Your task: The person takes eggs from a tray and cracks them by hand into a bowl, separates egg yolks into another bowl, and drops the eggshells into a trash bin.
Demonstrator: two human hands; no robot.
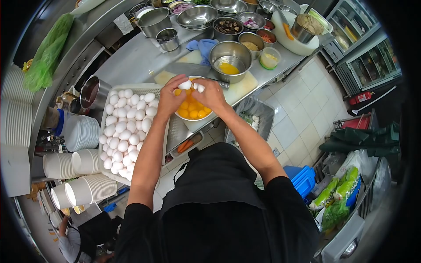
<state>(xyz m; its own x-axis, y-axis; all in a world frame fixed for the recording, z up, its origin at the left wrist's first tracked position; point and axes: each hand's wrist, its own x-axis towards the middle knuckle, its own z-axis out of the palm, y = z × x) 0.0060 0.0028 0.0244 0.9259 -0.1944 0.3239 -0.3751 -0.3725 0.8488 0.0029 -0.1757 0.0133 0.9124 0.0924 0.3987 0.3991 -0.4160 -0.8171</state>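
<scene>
Both my hands are over a white bowl (212, 115) of raw egg yolks (189, 108). Fingers of my left hand (170, 97) close round a white egg (185, 85); whether it is whole or a shell half I cannot tell. Small white eggshell pieces (199, 87) are pinched in my right hand (211, 94), close beside it. To the left, a crate (108, 93) is heaped with white eggs (127, 126). Beyond the bowl, a steel pot (240, 50) with some yellow egg in it stands on a cutting board (245, 86).
A bin (265, 115) with discarded shells stands below the counter's right edge. A blue cloth (202, 47) and several steel bowls of ingredients line the back. Stacked white tubs (91, 190) and plates (82, 133) are at left. Another person (74, 243) is at lower left.
</scene>
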